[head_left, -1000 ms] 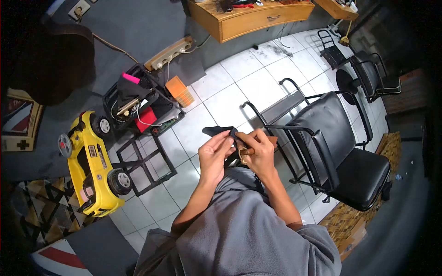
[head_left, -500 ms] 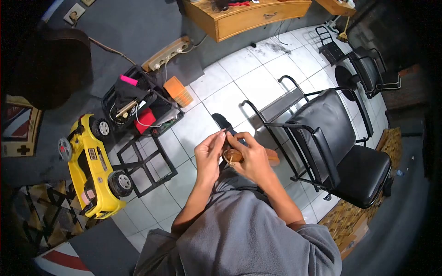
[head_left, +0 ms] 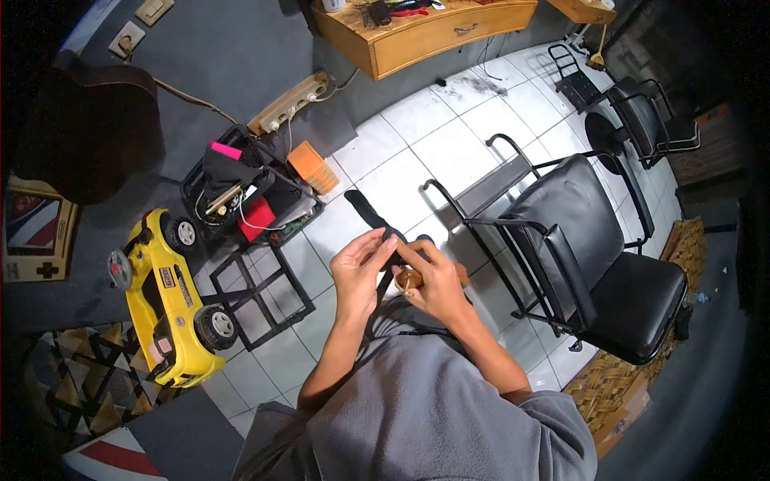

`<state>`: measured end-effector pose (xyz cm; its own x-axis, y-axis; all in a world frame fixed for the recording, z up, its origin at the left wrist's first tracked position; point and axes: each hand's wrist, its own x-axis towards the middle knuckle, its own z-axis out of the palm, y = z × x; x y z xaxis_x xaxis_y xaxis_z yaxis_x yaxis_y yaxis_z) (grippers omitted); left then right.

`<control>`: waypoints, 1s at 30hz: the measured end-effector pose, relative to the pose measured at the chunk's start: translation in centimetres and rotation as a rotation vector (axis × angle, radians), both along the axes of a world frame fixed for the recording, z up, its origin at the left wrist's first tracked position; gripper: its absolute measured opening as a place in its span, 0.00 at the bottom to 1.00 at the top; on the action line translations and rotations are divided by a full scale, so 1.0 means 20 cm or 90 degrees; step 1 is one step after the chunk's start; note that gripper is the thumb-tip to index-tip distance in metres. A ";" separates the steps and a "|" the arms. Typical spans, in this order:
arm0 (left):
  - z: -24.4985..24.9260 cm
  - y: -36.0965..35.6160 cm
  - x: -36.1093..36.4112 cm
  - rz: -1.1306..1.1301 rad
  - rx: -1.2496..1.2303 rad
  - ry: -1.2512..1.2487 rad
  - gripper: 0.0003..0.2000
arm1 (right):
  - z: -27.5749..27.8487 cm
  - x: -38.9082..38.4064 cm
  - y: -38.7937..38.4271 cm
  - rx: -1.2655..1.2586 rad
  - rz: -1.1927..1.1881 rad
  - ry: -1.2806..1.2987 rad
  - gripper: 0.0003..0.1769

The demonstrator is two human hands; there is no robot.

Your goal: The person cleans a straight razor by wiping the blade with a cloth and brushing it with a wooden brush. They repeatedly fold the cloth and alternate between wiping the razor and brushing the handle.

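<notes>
Reaching further up-left than a second ago, the black strip is being pinched by the left hand; the brown piece is being clamped in the right hand.

Dim room, overhead light; white floor tiles brightest, mild glare. Heavy fisheye bend, black vignette at corners. Left hand, right hand sharp at centre; black chair detail murky.

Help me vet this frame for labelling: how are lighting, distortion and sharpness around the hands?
Head view: strong fisheye, bent floor tiles, black vignette at the corners; even indoor light, mild sheen on the black chair; left hand and right hand sharp, one pinching a black strip, the other gripping a brown handle, both too small for detail.
</notes>
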<state>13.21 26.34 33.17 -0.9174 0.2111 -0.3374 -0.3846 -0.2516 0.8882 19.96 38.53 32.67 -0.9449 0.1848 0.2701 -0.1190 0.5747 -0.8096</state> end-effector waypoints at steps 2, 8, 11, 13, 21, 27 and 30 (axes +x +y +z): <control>0.00 0.01 -0.01 0.007 -0.007 0.021 0.14 | 0.02 0.00 0.00 -0.027 0.006 -0.028 0.23; -0.04 0.01 -0.03 -0.006 -0.055 0.083 0.09 | 0.04 -0.01 0.04 -0.067 0.046 -0.102 0.32; 0.00 0.00 -0.06 -0.021 -0.121 0.182 0.06 | 0.03 -0.03 0.11 -0.134 0.090 -0.051 0.29; 0.04 -0.03 -0.10 -0.078 -0.221 0.352 0.06 | 0.01 -0.03 0.17 -0.146 0.051 -0.088 0.26; 0.29 -0.10 -0.16 -0.280 -0.235 0.623 0.12 | -0.09 -0.04 0.35 -0.031 -0.043 -0.161 0.27; 0.52 -0.14 -0.12 -0.285 -0.240 0.802 0.10 | -0.31 -0.09 0.46 -0.030 -0.005 -0.228 0.33; 0.59 -0.17 -0.05 -0.290 -0.138 0.748 0.08 | -0.28 -0.10 0.47 -0.090 0.045 -0.248 0.34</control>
